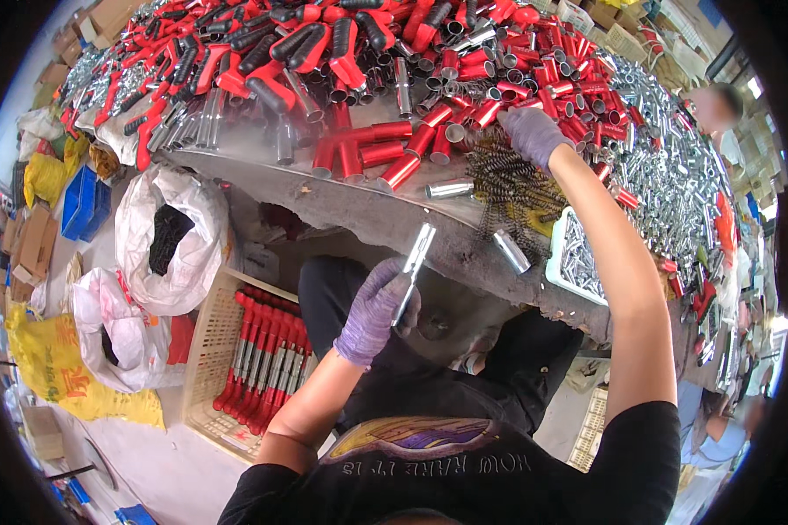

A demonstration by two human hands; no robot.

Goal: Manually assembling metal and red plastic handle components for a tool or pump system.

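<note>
Below, left hand (372,311) gripping silver tube (413,271), right hand (534,133) closed among red tubes (385,153)

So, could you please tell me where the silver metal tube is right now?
In the head view, the silver metal tube is left of centre, held in the gloved left hand just below the table edge, above the person's lap.

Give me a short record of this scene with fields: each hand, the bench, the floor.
left hand: gloved left hand holds a silver metal tube above the lap
right hand: gloved right hand reaches onto the black springs, among red tubes
bench: grey table with red-and-black handles
floor: crate of assembled red tools, white sacks
</note>
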